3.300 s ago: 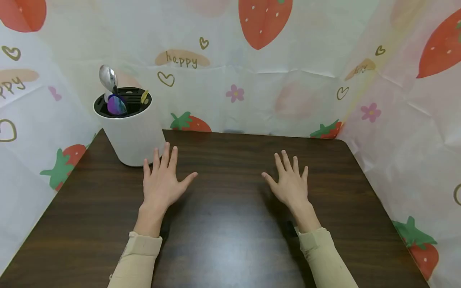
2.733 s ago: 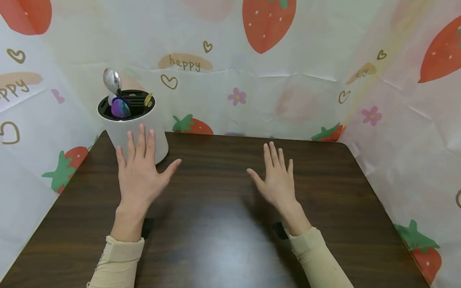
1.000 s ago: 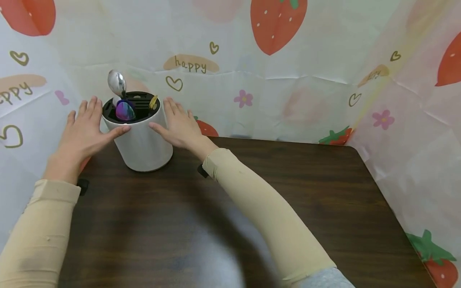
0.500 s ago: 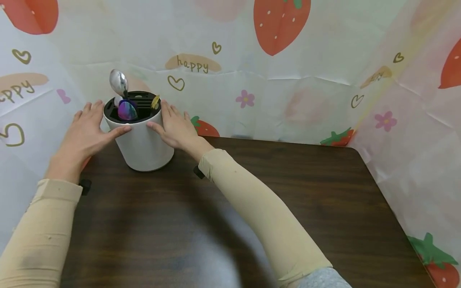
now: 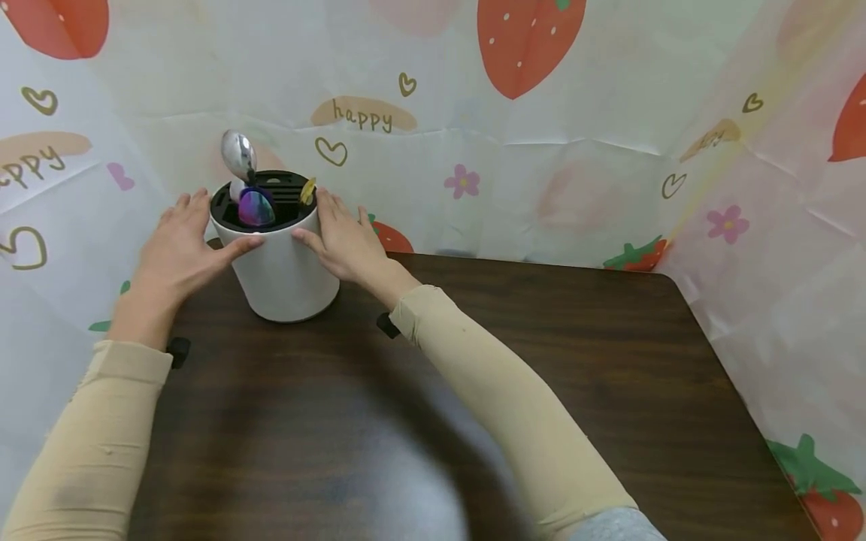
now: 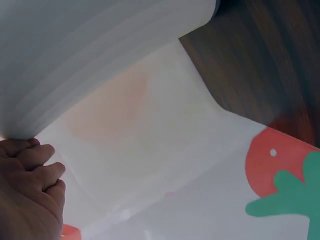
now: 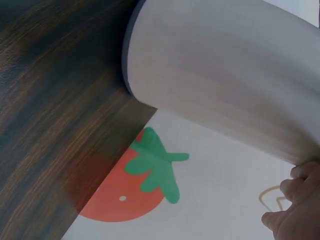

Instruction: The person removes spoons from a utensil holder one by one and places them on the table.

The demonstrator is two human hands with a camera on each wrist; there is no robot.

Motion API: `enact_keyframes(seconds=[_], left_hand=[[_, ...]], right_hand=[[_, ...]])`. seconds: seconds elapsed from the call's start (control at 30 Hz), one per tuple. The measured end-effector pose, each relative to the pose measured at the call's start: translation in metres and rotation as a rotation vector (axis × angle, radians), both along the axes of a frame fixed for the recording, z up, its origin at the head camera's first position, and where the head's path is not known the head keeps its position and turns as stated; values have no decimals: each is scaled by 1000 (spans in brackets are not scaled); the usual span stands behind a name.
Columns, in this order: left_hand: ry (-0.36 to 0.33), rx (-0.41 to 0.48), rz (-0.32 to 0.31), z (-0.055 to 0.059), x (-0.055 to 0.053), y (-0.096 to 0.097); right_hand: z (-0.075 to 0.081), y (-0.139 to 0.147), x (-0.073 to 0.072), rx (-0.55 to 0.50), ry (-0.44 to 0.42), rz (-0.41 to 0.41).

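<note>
A white utensil holder (image 5: 284,278) with a black slotted top stands near the table's back left. From it stick a silver spoon (image 5: 239,154), a rainbow-tinted utensil head (image 5: 255,207) and a gold utensil end (image 5: 307,191). My left hand (image 5: 179,252) grips its left side by the rim, thumb across the front. On the opposite side my right hand (image 5: 352,244) holds it, thumb also in front. The left wrist view has the holder's smooth wall (image 6: 100,55) above the bent fingers (image 6: 42,175). In the right wrist view, the fingertips (image 7: 302,172) touch the same wall.
The dark wood-grain table (image 5: 528,361) extends to the right and toward me. A white cloth (image 5: 575,173) printed with strawberries, hearts and flowers hangs behind it and at both sides. A small black device (image 5: 388,325) sits under my right wrist, another (image 5: 179,352) under my left.
From resting apart over the table, both hands went to either side of the utensil holder. Over the last half second the holder has shifted slightly right with both hands on it.
</note>
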State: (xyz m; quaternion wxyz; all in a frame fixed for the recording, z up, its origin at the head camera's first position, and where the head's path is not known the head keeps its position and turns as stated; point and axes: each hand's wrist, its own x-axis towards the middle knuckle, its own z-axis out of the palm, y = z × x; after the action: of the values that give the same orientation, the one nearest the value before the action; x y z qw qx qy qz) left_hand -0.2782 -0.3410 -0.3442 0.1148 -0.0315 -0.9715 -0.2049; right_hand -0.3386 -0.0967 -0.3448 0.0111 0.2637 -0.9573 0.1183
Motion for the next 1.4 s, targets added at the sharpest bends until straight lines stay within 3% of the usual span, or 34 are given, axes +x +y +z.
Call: enact_keyframes(seconds=[0.27,0.53,1.07,1.4], left_hand=[[37,-15,-6,-2,9,29],[96,-4,14,-10,20,63],[185,-12,-38,-17,35,152],[199,-10,-67,-18,41,196]], right_hand=[[-3,30,9,-33,35,9],[-6,67,19,-117,3,45],[-15,162,47,-245,5,54],[-16,212,60,-294,-14,58]])
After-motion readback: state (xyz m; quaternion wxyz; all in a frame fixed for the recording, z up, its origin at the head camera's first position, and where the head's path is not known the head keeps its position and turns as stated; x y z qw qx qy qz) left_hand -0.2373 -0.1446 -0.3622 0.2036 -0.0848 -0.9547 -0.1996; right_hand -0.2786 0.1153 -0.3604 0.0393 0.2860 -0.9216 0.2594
